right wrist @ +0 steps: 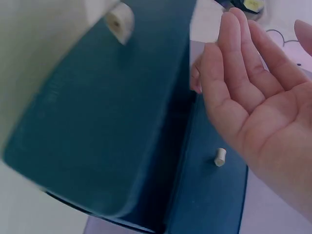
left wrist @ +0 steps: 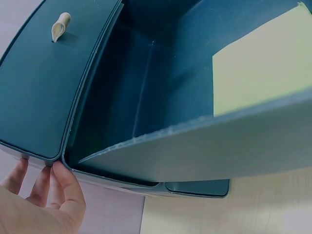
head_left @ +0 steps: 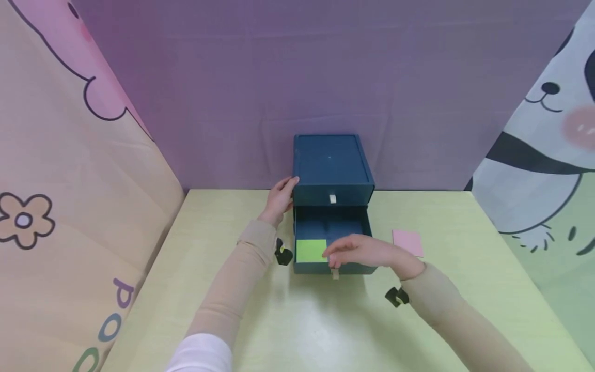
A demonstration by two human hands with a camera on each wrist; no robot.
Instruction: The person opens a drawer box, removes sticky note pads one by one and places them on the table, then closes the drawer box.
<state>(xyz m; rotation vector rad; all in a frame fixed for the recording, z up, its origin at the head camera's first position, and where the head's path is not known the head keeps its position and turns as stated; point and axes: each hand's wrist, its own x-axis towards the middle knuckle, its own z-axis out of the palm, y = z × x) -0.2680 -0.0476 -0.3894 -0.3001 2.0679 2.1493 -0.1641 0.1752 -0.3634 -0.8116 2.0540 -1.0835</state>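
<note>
The blue cabinet (head_left: 331, 161) stands on the bench (head_left: 302, 336) with one drawer (head_left: 309, 268) pulled out. The green note (head_left: 310, 250) lies in the drawer's front left part; the pink note (head_left: 407, 243) lies on the bench, right of the cabinet.

Drawer: probably stiff, light and smooth; move it by the pull tab (head_left: 335, 275) or by flat pressure on its front. Cabinet: probably light enough to slide; brace its side. Green note: presumably thin and easily creased; pinch at an edge.

Left hand (head_left: 280, 199): reaches forward, fingertips against the cabinet's left side, grip not closed round anything. Right hand (head_left: 360, 250): over the drawer front, fingers pointing left, thumb apart, grip loose and holding nothing; contact with the green note cannot be told.
</note>
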